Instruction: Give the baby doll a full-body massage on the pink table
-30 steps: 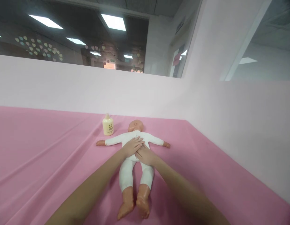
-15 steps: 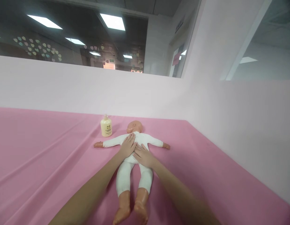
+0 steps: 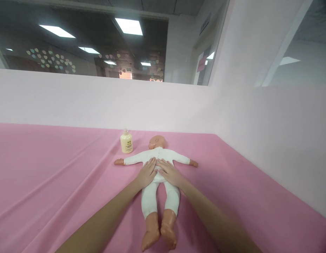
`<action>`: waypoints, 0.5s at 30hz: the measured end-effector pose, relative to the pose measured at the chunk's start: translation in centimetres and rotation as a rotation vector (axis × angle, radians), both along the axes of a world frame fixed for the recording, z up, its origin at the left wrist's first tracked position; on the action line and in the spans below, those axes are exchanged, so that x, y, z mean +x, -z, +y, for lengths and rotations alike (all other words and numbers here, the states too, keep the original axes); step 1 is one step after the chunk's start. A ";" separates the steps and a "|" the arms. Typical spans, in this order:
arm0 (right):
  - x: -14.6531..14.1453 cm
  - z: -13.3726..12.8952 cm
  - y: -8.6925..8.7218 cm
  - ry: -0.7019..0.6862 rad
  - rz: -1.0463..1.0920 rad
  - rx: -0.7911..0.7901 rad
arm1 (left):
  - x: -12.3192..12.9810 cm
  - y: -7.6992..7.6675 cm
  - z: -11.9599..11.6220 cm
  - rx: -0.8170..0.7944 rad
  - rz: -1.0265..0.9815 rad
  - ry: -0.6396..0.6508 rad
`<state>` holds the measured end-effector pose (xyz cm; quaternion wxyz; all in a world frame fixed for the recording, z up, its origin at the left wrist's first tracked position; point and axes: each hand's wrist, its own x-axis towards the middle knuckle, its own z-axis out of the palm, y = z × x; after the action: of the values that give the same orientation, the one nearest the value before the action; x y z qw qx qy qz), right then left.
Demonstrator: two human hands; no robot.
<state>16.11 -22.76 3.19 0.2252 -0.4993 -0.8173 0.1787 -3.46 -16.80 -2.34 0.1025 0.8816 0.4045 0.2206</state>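
A baby doll (image 3: 159, 153) with a white cloth body lies with its arms spread out and its head turned to the left. My left hand (image 3: 147, 173) rests flat on the left side of its torso, fingers stretched toward the chest. On the right side of the torso lies my right hand (image 3: 170, 172), also flat, its fingertips close to those of the left. The doll's belly is partly hidden beneath both hands. Beyond the doll's left-lying arm stands a pale yellow pump bottle (image 3: 126, 142), upright and touched by neither hand.
A pink cloth (image 3: 60, 168) with a few creases covers the surface under the doll. White walls (image 3: 99, 102) border it at the back and right. Windows (image 3: 99, 42) above show ceiling lights and heart-shaped stickers.
My left hand has slid down from the doll's upper chest to the mid torso, while my right hand has moved slightly up, level with it. The view has shifted a little.
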 end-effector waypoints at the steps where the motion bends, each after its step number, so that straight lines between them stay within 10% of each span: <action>1: -0.1 0.3 0.1 0.042 -0.016 0.005 | 0.1 -0.2 -0.1 -0.003 0.018 0.002; 15: 3.8 8.1 4.2 0.607 -0.144 -0.078 | 0.5 -1.4 -0.6 -0.067 0.059 0.013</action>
<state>19.89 -14.61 -1.02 0.1904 -0.7400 -0.6374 0.0989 -2.97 -17.38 -0.92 0.1216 0.8863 0.4088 0.1803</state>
